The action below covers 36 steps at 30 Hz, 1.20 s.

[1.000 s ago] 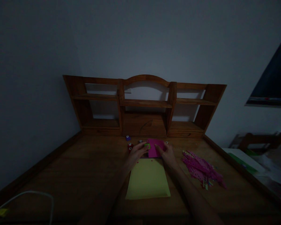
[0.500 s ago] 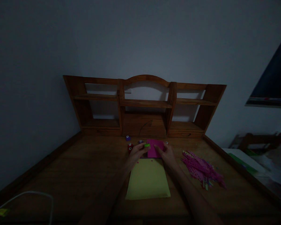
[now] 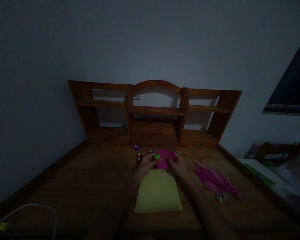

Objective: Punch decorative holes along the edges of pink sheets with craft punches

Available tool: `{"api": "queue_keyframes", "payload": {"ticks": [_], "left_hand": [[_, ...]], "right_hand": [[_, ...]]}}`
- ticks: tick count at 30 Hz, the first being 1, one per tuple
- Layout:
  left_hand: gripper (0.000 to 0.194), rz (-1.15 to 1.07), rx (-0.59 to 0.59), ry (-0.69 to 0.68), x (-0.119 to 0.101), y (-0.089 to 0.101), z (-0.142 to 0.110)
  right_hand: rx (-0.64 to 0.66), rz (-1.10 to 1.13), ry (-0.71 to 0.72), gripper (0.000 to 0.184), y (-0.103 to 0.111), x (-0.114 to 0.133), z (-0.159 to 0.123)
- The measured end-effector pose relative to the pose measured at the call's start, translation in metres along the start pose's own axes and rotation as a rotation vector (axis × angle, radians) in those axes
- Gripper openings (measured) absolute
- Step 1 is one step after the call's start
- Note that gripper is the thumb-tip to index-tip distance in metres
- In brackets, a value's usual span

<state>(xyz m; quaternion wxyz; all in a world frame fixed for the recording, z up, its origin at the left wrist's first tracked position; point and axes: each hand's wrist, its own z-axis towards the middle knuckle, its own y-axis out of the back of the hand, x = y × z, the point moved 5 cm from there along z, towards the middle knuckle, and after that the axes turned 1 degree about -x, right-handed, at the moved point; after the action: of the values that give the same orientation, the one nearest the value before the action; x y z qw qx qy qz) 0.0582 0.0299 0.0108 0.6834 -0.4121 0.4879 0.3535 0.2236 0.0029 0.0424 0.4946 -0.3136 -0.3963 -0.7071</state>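
My left hand (image 3: 147,164) is closed on a small green craft punch (image 3: 157,156), holding it at the left edge of a pink sheet of paper (image 3: 168,156). The sheet is pinched on its right side by my right hand (image 3: 178,164), its thumb lying on top. Whether the paper's edge sits inside the punch is too dark to tell. Below the hands a pale yellow pad of paper (image 3: 158,193) lies flat, with a few tiny pink bits (image 3: 162,171) near its top edge.
Around my left fingers stand red punches (image 3: 139,155), a purple one (image 3: 136,147) and a dark one (image 3: 150,151). Another punch (image 3: 178,152) shows behind my right hand. Pink paper strips (image 3: 217,180) are heaped on the right. A wooden shelf (image 3: 155,110) backs the desk; a white cable (image 3: 37,205) curves lower left.
The green punch appears slightly turned, showing more of its top. Both hands and the pink sheet stay almost in the same place.
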Motion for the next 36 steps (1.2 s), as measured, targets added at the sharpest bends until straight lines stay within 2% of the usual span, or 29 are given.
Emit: {"api": "queue_keyframes", "payload": {"ticks": [8, 20, 27, 36], "left_hand": [[0.038, 0.066, -0.077, -0.006, 0.001, 0.006, 0.001], [0.035, 0.049, -0.036, -0.002, -0.007, 0.002, -0.003], [0.041, 0.030, -0.067, 0.009, -0.005, 0.003, -0.003], [0.037, 0.048, -0.067, 0.015, -0.009, 0.001, -0.004]], "right_hand": [[0.013, -0.041, 0.005, 0.039, -0.001, -0.004, -0.001], [0.055, 0.026, 0.015, 0.036, -0.005, -0.005, 0.000], [0.060, 0.029, 0.007, 0.038, -0.005, -0.003, -0.001], [0.036, -0.001, 0.015, 0.038, -0.005, -0.006, 0.000]]}}
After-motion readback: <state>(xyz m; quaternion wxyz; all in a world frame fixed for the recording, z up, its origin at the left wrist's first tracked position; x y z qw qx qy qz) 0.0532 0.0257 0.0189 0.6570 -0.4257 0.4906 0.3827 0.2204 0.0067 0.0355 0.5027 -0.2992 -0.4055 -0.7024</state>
